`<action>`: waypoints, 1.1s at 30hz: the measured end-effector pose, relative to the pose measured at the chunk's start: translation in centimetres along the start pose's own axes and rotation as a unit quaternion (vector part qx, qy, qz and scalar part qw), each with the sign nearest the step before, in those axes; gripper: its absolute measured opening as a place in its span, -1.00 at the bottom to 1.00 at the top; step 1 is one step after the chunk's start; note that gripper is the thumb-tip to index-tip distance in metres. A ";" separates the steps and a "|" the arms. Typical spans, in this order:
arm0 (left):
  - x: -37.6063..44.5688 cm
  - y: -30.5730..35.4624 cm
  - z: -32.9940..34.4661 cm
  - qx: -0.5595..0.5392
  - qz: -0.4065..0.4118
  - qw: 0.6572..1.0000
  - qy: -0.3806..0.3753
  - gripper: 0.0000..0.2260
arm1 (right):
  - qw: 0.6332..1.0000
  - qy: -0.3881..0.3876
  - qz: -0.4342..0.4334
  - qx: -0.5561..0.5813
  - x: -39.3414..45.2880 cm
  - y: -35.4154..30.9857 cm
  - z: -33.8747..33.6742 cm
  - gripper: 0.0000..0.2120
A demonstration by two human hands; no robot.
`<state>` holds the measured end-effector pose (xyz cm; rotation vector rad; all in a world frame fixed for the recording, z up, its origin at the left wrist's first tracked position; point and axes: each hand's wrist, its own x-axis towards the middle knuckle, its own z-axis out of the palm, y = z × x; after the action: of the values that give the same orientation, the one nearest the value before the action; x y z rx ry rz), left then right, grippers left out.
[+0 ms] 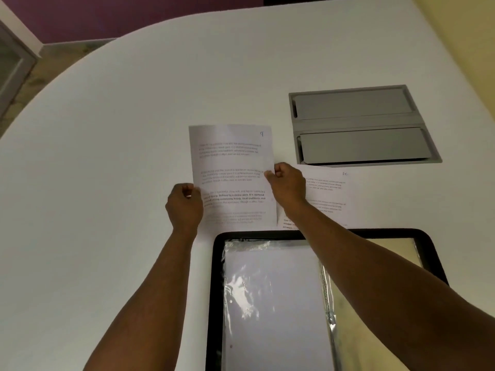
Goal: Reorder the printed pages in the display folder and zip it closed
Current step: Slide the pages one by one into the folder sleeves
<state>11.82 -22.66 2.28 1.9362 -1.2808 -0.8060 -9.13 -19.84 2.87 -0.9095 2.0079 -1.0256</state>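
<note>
My left hand (184, 203) pinches the left edge of a printed page (233, 175), fingers curled round the paper near its lower half. The page is marked with a handwritten 9 in its top right corner and sits over the middle of the white table (107, 156), well in from every edge. My right hand (288, 184) grips the same page at its right edge, thumb and fingers closed on the paper about halfway up. Just right of that hand a second printed page (328, 199) lies flat on the table, partly under my right forearm. Beyond it, toward the far right, a grey cable hatch (361, 124) is set into the table. At the near edge the display folder (270, 303) lies open, black-bordered, a glossy plastic sleeve facing up.
</note>
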 end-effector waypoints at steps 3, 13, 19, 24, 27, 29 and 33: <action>-0.9 3.0 -1.0 -0.056 0.052 0.997 0.004 -0.90 | 0.997 0.030 -0.037 0.056 -0.7 -1.7 -2.6 -0.90; -8.9 11.4 -3.2 -0.218 0.072 0.967 -0.106 -0.97 | 0.970 0.083 -0.113 0.201 -7.0 -3.8 -15.2 -0.94; -15.2 11.0 -1.6 -0.258 -0.040 0.936 -0.234 -0.96 | 0.977 0.059 -0.079 0.190 -11.4 0.4 -22.5 -0.93; -20.2 8.4 1.2 -0.229 -0.122 0.916 -0.307 -0.90 | 0.986 0.041 -0.011 0.163 -14.5 6.3 -26.5 -0.85; -23.3 6.9 3.1 -0.227 -0.158 0.900 -0.337 -0.93 | 0.989 -0.034 0.027 0.144 -16.4 10.2 -28.2 -0.78; -25.2 5.8 4.4 -0.217 -0.176 0.892 -0.355 -0.94 | 0.991 -0.059 0.045 0.111 -17.4 12.7 -28.9 -0.76; -28.4 3.8 6.5 -0.163 -0.185 0.899 -0.361 -0.93 | 0.990 -0.010 0.081 0.118 -18.2 16.5 -30.3 -0.76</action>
<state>-4.56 1.52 5.25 1.6648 -1.0555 -1.9352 -28.97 13.51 6.94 -0.6198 1.8612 -1.1278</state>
